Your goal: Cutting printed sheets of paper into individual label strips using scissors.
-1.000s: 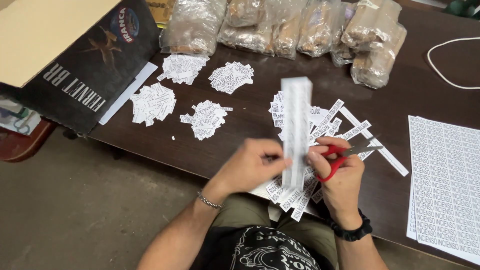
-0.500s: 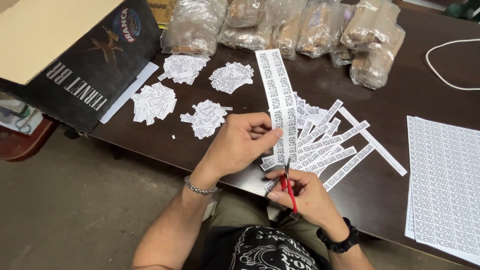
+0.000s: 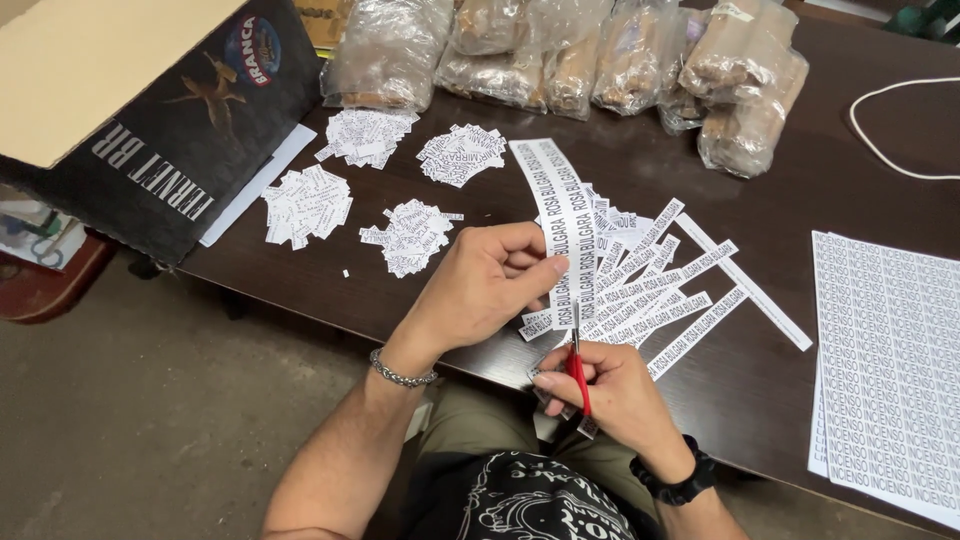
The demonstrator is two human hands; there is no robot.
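**A:** What are the person's hands doing?

**B:** The left hand pinches a double-row strip of printed labels between thumb and fingers, holding it up off the table edge. The right hand is closed round the red-handled scissors, whose blades point up at the strip's lower end, right where the left fingers grip it. Whether the blades are parted or closed is too small to tell.

**B:** A few tiny cut pieces sit under the right hand, at the person's lap.

**A:** And how much of the cutting looks done?

**B:** A fair share, judging by the table. Four heaps of small cut labels lie on the dark wooden table to the left of the hands. Those look finished.

**A:** What is left?

**B:** Plenty. Just beyond the hands a fan of long uncut strips is spread out, overlapping. Further right, at the table's edge, lies a stack of whole printed sheets, not yet slit into strips at all.

**A:** Anything else around?

**B:** Clear plastic bags of brown sticks along the far side, a loop of white cord at the far right, and a dark cardboard box at the left corner.
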